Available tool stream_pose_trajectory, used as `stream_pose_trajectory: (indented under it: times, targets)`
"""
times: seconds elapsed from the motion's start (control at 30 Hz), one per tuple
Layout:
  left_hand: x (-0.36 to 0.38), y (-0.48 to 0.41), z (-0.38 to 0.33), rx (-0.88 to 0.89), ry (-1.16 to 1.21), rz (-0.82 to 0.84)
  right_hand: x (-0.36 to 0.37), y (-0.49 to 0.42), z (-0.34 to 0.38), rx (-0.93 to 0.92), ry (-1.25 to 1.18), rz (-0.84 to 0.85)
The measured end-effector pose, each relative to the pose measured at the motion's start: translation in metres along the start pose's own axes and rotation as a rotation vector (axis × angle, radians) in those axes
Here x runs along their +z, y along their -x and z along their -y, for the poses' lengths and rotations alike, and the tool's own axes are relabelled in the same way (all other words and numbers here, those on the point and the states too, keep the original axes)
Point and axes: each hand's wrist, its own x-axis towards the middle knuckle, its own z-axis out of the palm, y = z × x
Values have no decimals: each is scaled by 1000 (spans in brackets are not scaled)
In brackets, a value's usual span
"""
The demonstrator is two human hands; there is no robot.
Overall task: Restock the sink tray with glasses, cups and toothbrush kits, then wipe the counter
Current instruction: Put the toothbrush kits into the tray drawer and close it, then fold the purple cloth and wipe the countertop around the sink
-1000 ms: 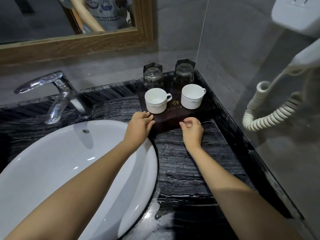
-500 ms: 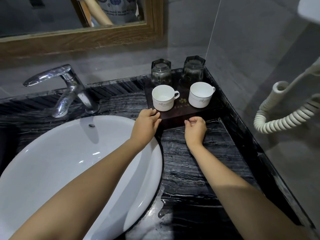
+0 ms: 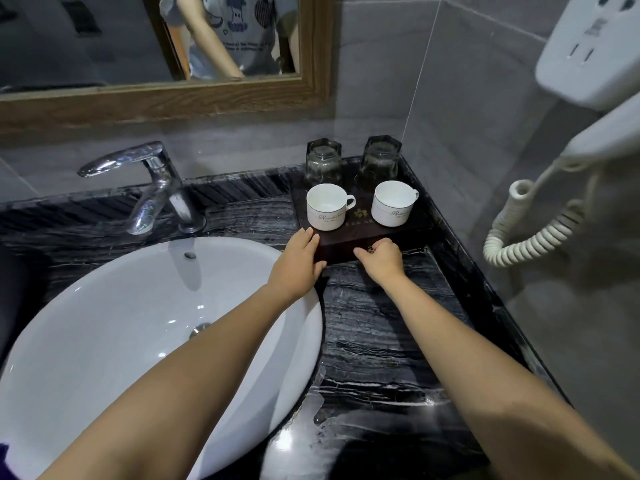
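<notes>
The dark wooden tray (image 3: 349,242) sits in the desk's (image 3: 374,327) far corner, at 1 o'clock, its back and right edges close against the walls, its long axis running left to right. Open desk lies toward 6 o'clock; the basin (image 3: 138,327) crowds 9 o'clock. On the tray stand two white cups (image 3: 325,211), handles toward 3 o'clock, and behind them two upturned glasses (image 3: 323,164). The left hand (image 3: 298,261) lies flat, fingers spread on the tray's front left corner; the right hand (image 3: 381,256) is curled closed against its front edge.

- A single head-worn wide-angle view looks forward and steeply down from above the sink basin (image 3: 104,341).
- It faces the back wall, with the mirror (image 3: 156,95) above the basin at the top edge.
- It sits close: both forearms reach in from the bottom edge, beside the basin.
</notes>
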Motion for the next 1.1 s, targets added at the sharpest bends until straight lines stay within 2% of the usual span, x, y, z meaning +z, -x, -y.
stream_pose_trajectory:
  times: [0.17, 0.4, 0.53, 0.67, 0.83, 0.97, 1.1]
  targets:
    - [-16, 16, 8, -14, -45, 162, -5, 27, 16, 31, 261, 239]
    - [-49, 69, 48, -42, -147, 287, 1, 83, 34, 9, 554, 401]
    - [-71, 105, 75, -71, -175, 419, 5, 120, 48, 16, 669, 489]
    - [-100, 152, 107, -119, -92, 508, 32, 159, 79, -81, 834, 564]
    - [-141, 205, 147, -191, 14, 595, 72, 216, 133, -202, 1019, 754]
    - [-174, 260, 171, -268, 271, 652, 112, 252, 169, -196, 960, 888]
    - [-194, 322, 201, -303, 268, 632, 152, 287, 203, -278, 972, 1014]
